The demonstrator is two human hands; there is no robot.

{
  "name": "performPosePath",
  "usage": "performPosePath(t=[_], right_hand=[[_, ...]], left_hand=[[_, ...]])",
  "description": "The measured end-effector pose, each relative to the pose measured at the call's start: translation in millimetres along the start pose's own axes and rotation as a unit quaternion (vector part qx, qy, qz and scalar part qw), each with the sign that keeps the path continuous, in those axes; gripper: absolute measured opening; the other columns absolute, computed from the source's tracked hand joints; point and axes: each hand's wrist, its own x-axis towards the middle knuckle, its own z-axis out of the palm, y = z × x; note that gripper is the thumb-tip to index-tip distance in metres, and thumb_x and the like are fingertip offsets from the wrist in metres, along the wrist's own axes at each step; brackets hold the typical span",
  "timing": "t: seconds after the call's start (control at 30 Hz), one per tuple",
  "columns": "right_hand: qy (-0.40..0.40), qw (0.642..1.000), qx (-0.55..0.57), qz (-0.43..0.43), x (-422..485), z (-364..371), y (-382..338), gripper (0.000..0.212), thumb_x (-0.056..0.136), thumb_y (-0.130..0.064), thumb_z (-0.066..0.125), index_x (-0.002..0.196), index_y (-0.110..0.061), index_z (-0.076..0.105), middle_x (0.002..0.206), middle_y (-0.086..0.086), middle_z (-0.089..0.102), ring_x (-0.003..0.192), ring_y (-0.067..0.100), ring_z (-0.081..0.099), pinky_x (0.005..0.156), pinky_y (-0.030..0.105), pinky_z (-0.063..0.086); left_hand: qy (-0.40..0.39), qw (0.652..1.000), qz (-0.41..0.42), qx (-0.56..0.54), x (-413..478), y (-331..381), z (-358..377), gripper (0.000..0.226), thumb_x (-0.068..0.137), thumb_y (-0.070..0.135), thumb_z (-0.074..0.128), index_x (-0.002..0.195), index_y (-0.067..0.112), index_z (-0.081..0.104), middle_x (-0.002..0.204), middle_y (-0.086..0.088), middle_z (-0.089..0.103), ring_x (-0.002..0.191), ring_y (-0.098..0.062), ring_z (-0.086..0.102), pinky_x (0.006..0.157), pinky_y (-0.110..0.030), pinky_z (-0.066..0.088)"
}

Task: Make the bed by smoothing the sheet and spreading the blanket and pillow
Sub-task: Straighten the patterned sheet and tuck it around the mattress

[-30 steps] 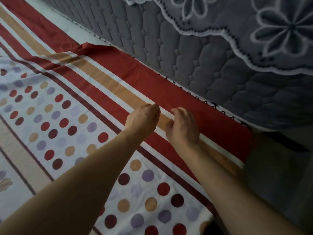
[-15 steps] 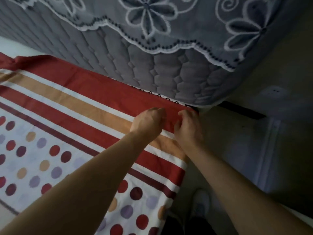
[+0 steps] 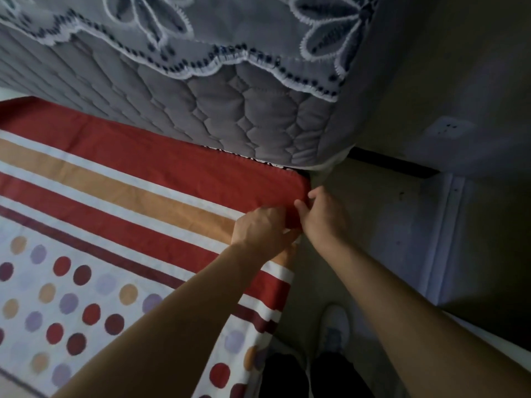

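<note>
Both of our hands meet at the far right corner of the bed. On the left, the sheet point(image 3: 120, 202) lies flat across the mattress, with its red, tan and white stripes running left to right beneath the grey quilted cover point(image 3: 230, 110) on the far side. The red band ends at the corner, directly under our fingers, so we judge the coming pull runs along the stripes, rightward and down over the side edge. Our left hand point(image 3: 261, 229) pinches the sheet's edge at the tan stripe. Our right hand point(image 3: 323, 218), just beside it and nearer the corner, curls round the red fold. A second ago both hands lay on the stripes well short of this corner; now they have reached it.
</note>
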Motion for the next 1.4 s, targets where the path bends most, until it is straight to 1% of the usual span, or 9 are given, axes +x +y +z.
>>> performPosePath(t=[0.23, 0.4, 0.47, 0.57, 0.83, 0.97, 1.1, 1.2, 1.4], right_hand=[[0.011, 0.997, 0.08, 0.005, 2, 2, 2, 0.021, 0.095, -0.03, 0.067, 0.109, -0.015, 0.061, 0.112, 0.005, 0.067, 0.104, 0.023, 0.061, 0.076, 0.026, 0.035], [0.014, 0.969, 0.23, 0.09, 11, 11, 10, 0.019, 0.085, -0.027, 0.08, 0.086, -0.018, 0.063, 0.095, 0.007, 0.072, 0.091, 0.025, 0.069, 0.075, 0.027, 0.047], [0.008, 0.959, 0.262, 0.11, 11, 12, 12, 0.017, 0.084, -0.027, 0.081, 0.087, -0.016, 0.067, 0.092, 0.005, 0.073, 0.086, 0.022, 0.069, 0.076, 0.029, 0.052], [0.012, 0.953, 0.28, 0.113, 12, 10, 13, 0.015, 0.085, -0.026, 0.08, 0.088, -0.015, 0.069, 0.09, 0.004, 0.073, 0.08, 0.017, 0.067, 0.071, 0.024, 0.048], [0.037, 0.95, 0.29, 0.108, 28, -9, 12, 0.013, 0.086, -0.023, 0.079, 0.085, -0.017, 0.067, 0.09, 0.004, 0.072, 0.085, 0.02, 0.068, 0.079, 0.031, 0.054], [0.045, 0.953, 0.281, 0.102, 38, -13, 12, 0.015, 0.088, -0.023, 0.077, 0.083, -0.019, 0.063, 0.086, 0.0, 0.067, 0.083, 0.018, 0.065, 0.075, 0.026, 0.048], [0.017, 0.959, 0.254, 0.127, 44, -2, 15, 0.01, 0.088, -0.025, 0.075, 0.09, -0.02, 0.067, 0.101, 0.007, 0.073, 0.097, 0.025, 0.068, 0.086, 0.032, 0.053], [0.01, 0.967, 0.223, 0.123, 42, -1, 17, 0.02, 0.089, -0.028, 0.073, 0.105, -0.016, 0.07, 0.11, 0.008, 0.073, 0.105, 0.026, 0.067, 0.091, 0.034, 0.052], [0.019, 0.964, 0.234, 0.126, 24, -8, 18, 0.023, 0.09, -0.028, 0.07, 0.109, -0.014, 0.069, 0.109, 0.005, 0.072, 0.103, 0.024, 0.066, 0.076, 0.024, 0.041]], left_hand=[[-0.002, 1.0, -0.012, 0.003, -1, 11, 7, 0.022, 0.096, 0.044, 0.059, 0.107, 0.026, 0.064, 0.099, 0.006, 0.064, 0.093, -0.014, 0.062, 0.081, -0.035, 0.057], [0.005, 1.0, 0.01, 0.011, -5, 16, 16, 0.015, 0.098, 0.037, 0.056, 0.108, 0.028, 0.062, 0.103, 0.008, 0.06, 0.101, -0.014, 0.059, 0.089, -0.035, 0.053], [0.001, 1.0, 0.005, 0.005, -5, 18, 17, 0.013, 0.098, 0.032, 0.057, 0.11, 0.029, 0.063, 0.103, 0.009, 0.06, 0.103, -0.014, 0.058, 0.089, -0.033, 0.052], [-0.006, 1.0, 0.0, -0.008, -5, 22, 17, 0.016, 0.097, 0.027, 0.059, 0.112, 0.029, 0.063, 0.103, 0.009, 0.06, 0.101, -0.014, 0.058, 0.087, -0.034, 0.053], [0.028, 0.999, 0.022, -0.028, 8, 44, 7, 0.018, 0.103, 0.027, 0.046, 0.111, 0.03, 0.062, 0.109, 0.009, 0.062, 0.103, -0.016, 0.058, 0.08, -0.029, 0.044], [0.033, 0.999, 0.012, -0.025, 18, 45, 6, 0.017, 0.102, 0.027, 0.047, 0.109, 0.029, 0.063, 0.106, 0.007, 0.063, 0.1, -0.017, 0.059, 0.078, -0.031, 0.046], [0.007, 1.0, 0.005, 0.021, 21, 47, 7, 0.015, 0.1, 0.024, 0.052, 0.105, 0.024, 0.066, 0.104, 0.003, 0.065, 0.098, -0.02, 0.062, 0.079, -0.034, 0.049], [-0.003, 1.0, -0.014, 0.026, 17, 46, 8, 0.013, 0.099, 0.027, 0.055, 0.1, 0.025, 0.068, 0.097, 0.005, 0.067, 0.094, -0.019, 0.064, 0.076, -0.033, 0.052], [-0.018, 0.998, -0.06, 0.026, -2, 40, 0, 0.019, 0.101, 0.038, 0.054, 0.101, 0.023, 0.066, 0.09, 0.003, 0.064, 0.081, -0.016, 0.063, 0.071, -0.034, 0.057]])
